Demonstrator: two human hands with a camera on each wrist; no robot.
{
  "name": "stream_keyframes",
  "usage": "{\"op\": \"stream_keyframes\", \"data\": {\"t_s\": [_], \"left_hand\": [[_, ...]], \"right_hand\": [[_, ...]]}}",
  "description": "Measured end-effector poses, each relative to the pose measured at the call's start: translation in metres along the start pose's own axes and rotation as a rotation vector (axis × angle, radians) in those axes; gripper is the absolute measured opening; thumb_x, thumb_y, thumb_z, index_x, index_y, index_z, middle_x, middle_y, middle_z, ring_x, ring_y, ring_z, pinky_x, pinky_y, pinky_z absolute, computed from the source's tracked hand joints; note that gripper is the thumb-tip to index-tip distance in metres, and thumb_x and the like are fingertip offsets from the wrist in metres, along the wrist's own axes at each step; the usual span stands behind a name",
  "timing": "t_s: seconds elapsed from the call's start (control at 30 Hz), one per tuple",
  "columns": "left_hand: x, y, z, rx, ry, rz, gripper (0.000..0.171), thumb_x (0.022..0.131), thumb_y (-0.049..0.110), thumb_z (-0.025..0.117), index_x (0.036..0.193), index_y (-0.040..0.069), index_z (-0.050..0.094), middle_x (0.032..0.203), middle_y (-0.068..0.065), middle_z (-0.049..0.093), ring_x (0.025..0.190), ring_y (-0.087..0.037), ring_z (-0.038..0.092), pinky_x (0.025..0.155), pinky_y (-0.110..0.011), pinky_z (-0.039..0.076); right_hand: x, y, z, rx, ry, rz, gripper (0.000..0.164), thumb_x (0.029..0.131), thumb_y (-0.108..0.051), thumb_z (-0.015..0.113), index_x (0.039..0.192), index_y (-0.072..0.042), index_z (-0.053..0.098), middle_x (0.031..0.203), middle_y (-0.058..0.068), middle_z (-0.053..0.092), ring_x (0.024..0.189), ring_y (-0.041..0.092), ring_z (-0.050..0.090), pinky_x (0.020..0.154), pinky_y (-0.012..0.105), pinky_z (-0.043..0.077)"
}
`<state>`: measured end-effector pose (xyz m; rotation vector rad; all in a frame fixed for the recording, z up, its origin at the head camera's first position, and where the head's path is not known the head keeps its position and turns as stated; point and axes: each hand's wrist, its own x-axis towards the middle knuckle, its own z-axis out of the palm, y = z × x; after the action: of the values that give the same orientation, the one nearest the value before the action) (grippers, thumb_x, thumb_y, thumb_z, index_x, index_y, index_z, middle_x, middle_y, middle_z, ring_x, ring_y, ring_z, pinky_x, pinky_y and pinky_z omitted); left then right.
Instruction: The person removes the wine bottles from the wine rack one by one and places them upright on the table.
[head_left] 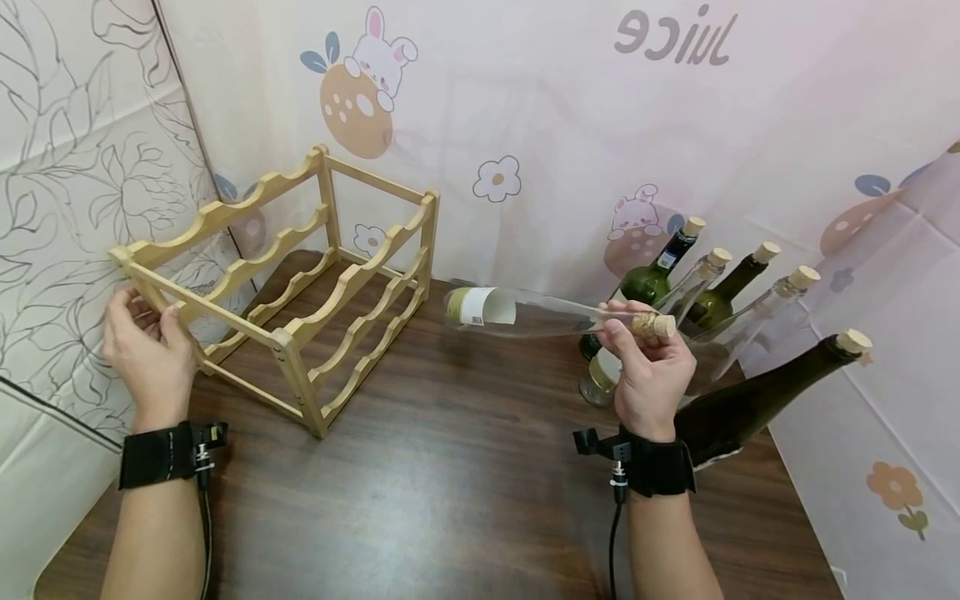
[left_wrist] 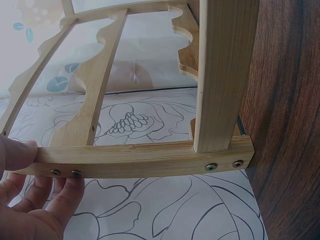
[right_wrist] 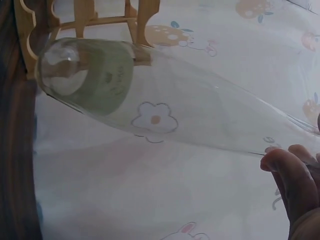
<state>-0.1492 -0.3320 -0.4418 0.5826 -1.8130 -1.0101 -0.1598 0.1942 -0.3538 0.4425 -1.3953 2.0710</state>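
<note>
My right hand (head_left: 654, 367) grips a clear glass bottle (head_left: 547, 315) by its corked neck. The bottle lies nearly level in the air, its labelled base pointing left toward a wooden wine rack (head_left: 300, 350). In the right wrist view the clear bottle (right_wrist: 195, 100) shows a pale green label near its base, and fingers (right_wrist: 287, 167) sit at the neck. At the rack's near left corner post, my left hand (head_left: 150, 350) holds the wood between thumb and fingers. The left wrist view shows thumb and fingers (left_wrist: 67, 197) on either side of that post. No bottles are in the rack.
Several corked bottles stand at the right, among them a green bottle (head_left: 651, 283) at the back and a dark bottle (head_left: 757, 400) nearest me. All rest on a dark wooden table (head_left: 420, 500). Printed cloth (head_left: 525, 100) rises behind the table and at both sides.
</note>
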Motion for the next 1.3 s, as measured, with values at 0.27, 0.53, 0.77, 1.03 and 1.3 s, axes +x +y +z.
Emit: {"op": "stream_keyframes", "data": {"t_s": [0.27,0.53,0.77,1.03,1.3], "left_hand": [[0.000,-0.001,0.000,-0.003,0.003,0.007,0.037,0.100,0.008,0.065,0.136,0.002,0.063,0.105,0.032,0.042,0.094,0.014,0.049,0.091,-0.008,0.051],[0.001,-0.002,0.000,-0.011,0.003,0.014,0.036,0.100,0.007,0.065,0.136,0.002,0.063,0.105,0.031,0.043,0.095,0.014,0.049,0.091,-0.008,0.052],[0.000,-0.001,-0.001,-0.015,0.003,0.015,0.036,0.099,0.005,0.064,0.135,0.001,0.063,0.104,0.032,0.042,0.095,0.014,0.049,0.091,-0.008,0.051],[-0.003,0.008,-0.001,-0.008,0.009,0.008,0.036,0.099,0.002,0.063,0.135,-0.002,0.062,0.103,0.032,0.042,0.093,0.014,0.048,0.090,-0.008,0.051],[-0.001,0.001,0.000,0.002,0.008,0.007,0.037,0.100,0.006,0.064,0.136,0.002,0.063,0.103,0.033,0.042,0.093,0.013,0.050,0.091,-0.008,0.051]], "right_hand": [[0.008,-0.020,0.002,-0.032,-0.002,-0.020,0.030,0.087,0.017,0.073,0.116,0.019,0.066,0.106,0.021,0.079,0.091,0.021,0.081,0.073,0.026,0.065],[0.011,-0.036,0.004,-0.016,-0.020,-0.054,0.029,0.087,0.021,0.070,0.116,0.017,0.067,0.105,0.021,0.080,0.096,0.027,0.081,0.072,0.028,0.064],[0.012,-0.043,0.007,-0.065,-0.017,-0.061,0.031,0.085,0.021,0.072,0.116,0.017,0.068,0.105,0.020,0.080,0.094,0.025,0.081,0.070,0.027,0.064],[0.012,-0.049,0.007,-0.117,-0.020,-0.085,0.032,0.086,0.018,0.073,0.118,0.015,0.069,0.106,0.018,0.081,0.092,0.022,0.081,0.070,0.026,0.064],[0.012,-0.054,0.009,-0.089,-0.042,-0.120,0.034,0.085,0.021,0.072,0.119,0.018,0.068,0.105,0.020,0.080,0.092,0.026,0.081,0.072,0.027,0.065]]}}
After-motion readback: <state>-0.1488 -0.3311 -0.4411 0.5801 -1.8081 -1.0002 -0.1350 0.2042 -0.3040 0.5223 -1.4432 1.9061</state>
